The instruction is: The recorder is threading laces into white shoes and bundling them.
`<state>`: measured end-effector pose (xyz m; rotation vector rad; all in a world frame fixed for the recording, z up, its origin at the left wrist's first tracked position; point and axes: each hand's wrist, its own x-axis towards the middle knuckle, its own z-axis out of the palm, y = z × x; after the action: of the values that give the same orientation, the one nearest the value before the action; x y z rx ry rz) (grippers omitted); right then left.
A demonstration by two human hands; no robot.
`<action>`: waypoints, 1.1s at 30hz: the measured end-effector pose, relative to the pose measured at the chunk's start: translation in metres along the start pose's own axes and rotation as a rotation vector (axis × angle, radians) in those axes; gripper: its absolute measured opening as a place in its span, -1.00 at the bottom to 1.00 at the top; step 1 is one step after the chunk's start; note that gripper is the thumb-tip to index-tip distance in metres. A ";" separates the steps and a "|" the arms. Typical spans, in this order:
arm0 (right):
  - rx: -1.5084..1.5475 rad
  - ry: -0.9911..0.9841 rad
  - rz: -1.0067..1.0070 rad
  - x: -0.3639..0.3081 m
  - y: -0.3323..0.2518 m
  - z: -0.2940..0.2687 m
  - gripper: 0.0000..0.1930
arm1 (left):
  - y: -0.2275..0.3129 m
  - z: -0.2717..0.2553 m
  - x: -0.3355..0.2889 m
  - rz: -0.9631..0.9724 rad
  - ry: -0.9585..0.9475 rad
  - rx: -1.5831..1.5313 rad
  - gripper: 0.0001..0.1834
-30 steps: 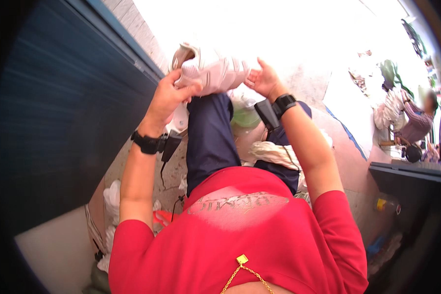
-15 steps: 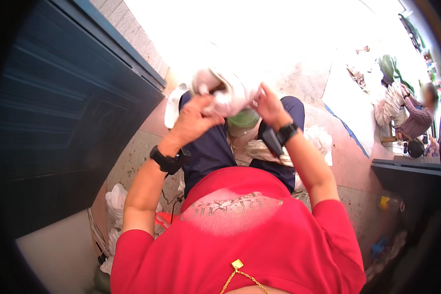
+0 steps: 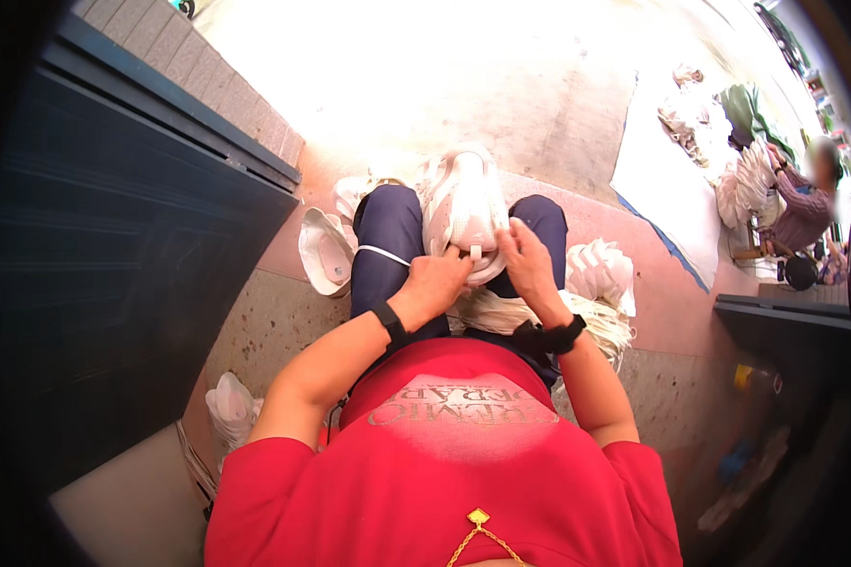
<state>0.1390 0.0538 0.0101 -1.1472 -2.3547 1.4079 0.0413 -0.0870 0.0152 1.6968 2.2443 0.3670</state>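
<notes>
A white shoe upper (image 3: 463,198) stands between my knees, its toe end pointing away from me. Its near end, with a small tab, lies by my fingers. My left hand (image 3: 435,283) is closed, with bent fingertips at that near end. From it a white shoelace (image 3: 383,253) trails left across my thigh. Fairly straight, slightly parted fingers show on my right hand (image 3: 529,263), beside the right edge of the upper; nothing visible is gripped in it. A bundle of cream shoelaces (image 3: 501,312) rests across my lap beneath the hands.
Another white upper (image 3: 326,253) sits left of my knee. Several stacked white uppers (image 3: 600,274) are at the right. A dark blue metal panel (image 3: 151,236) takes up the left side. Far right, a person (image 3: 804,213) handles a bunch of white pieces near a white sheet (image 3: 667,189).
The upper, blurred and tilted in my raised hands before, now stands upright between my knees. Both hands have come down toward me. A shoelace now shows across my left thigh.
</notes>
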 end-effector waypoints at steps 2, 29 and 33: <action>-0.324 0.114 -0.184 -0.002 -0.009 0.006 -0.61 | 0.002 0.005 -0.007 -0.011 0.028 0.023 -0.67; -0.251 -0.017 -0.283 0.005 0.017 0.023 -0.71 | -0.028 0.011 0.013 -0.377 0.244 -0.250 -0.74; -0.214 -0.074 -0.312 0.006 0.017 0.019 -0.72 | -0.032 0.008 0.013 -0.320 0.225 -0.294 -0.75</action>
<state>0.1346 0.0497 -0.0151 -0.7349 -2.6449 1.1337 0.0126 -0.0827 -0.0060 1.1775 2.4215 0.7956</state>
